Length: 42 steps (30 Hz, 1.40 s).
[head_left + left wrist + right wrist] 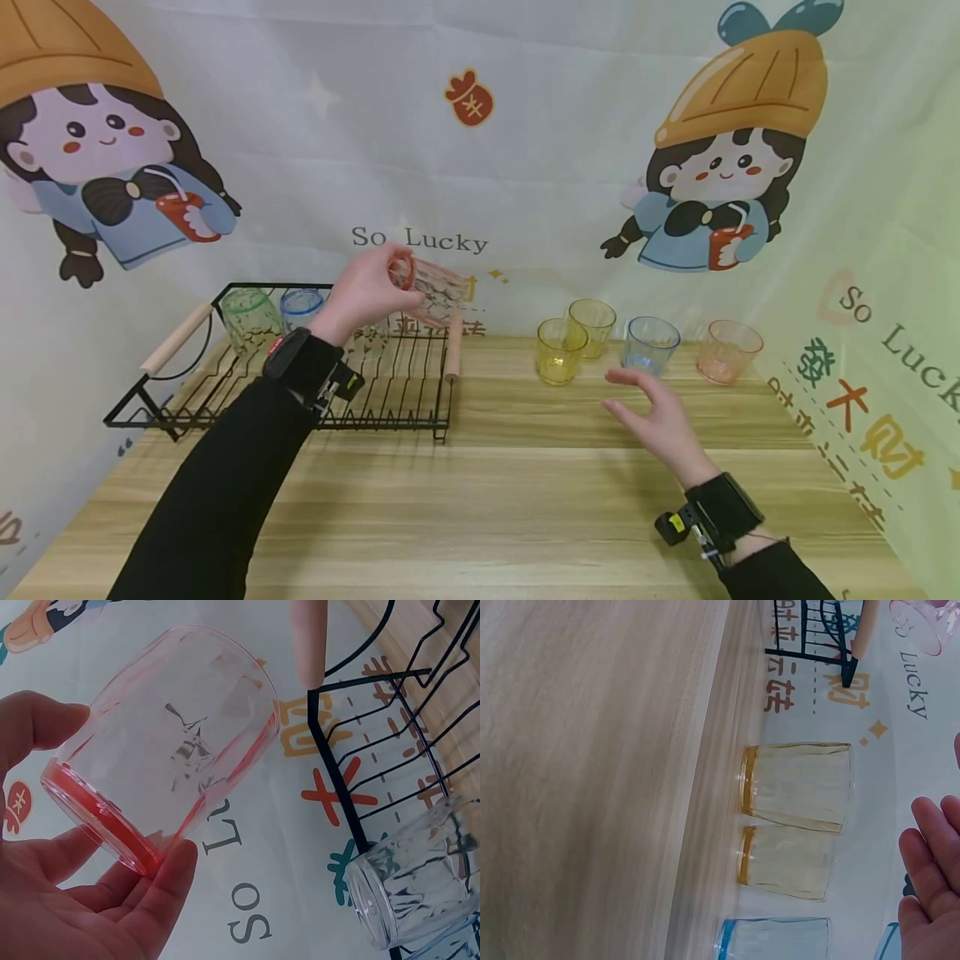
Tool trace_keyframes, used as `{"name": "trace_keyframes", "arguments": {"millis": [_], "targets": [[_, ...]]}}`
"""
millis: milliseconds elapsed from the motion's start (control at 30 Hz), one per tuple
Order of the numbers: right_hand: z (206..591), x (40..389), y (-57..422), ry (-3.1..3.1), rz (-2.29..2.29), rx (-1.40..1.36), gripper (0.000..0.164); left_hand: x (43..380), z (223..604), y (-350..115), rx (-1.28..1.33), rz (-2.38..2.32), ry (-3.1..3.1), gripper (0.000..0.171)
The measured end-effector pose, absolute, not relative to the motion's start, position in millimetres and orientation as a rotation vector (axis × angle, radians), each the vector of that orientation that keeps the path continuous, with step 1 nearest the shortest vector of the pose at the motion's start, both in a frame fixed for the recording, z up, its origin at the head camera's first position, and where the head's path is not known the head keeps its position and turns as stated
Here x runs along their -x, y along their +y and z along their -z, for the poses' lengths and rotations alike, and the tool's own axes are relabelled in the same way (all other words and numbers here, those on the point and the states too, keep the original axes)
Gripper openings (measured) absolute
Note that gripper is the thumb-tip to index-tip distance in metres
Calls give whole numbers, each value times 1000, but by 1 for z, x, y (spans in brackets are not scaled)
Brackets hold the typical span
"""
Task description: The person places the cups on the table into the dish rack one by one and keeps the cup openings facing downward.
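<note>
The pink glass (433, 293) in your left grip (366, 292) is tilted, its long axis running from a thick red base by your fingers to an open mouth pointing toward about 4 o'clock in the head view. In your left wrist view that mouth points between 1 and 2 o'clock, the base at 7 to 8.

Below you lies a wood-grain bench (480, 508). At 8 to 9 o'clock on it stands a black wire rack (386, 427) with pale wooden handles, carrying a green glass (252, 323), a blue-rimmed glass (302, 307) and a clear glass (420, 885). From 4 round to 3 o'clock, mouths up, you have two amber glasses (561, 357), a blue glass (651, 340) and a standing pink glass (729, 354). A pale printed backdrop (555, 167) hangs at 12 o'clock and down both sides.

The pink glass is in the air by the rack's right-hand handle, at 3 o'clock from your left grip, which pinches it around the base end: in the wrist view one digit sits at 9 to 10 o'clock, the others at 6 to 7. Your right grip (663, 425) stands wide at 4 o'clock, thumb and fingers parted, near the blue glass.
</note>
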State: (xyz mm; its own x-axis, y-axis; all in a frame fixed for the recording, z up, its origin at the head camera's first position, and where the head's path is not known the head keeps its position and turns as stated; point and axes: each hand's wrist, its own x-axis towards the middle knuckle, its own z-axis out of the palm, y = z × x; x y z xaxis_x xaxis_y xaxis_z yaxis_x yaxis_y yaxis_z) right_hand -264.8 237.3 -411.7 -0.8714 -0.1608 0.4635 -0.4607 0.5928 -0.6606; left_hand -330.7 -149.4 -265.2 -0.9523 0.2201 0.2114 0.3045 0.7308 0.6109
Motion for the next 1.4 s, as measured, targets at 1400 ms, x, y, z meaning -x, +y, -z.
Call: {"name": "trace_keyframes", "arguments": {"millis": [1400], "targets": [[419, 273, 233, -2491, -1114, -474, 40, 368, 302, -145, 316, 616, -2957, 61]]}}
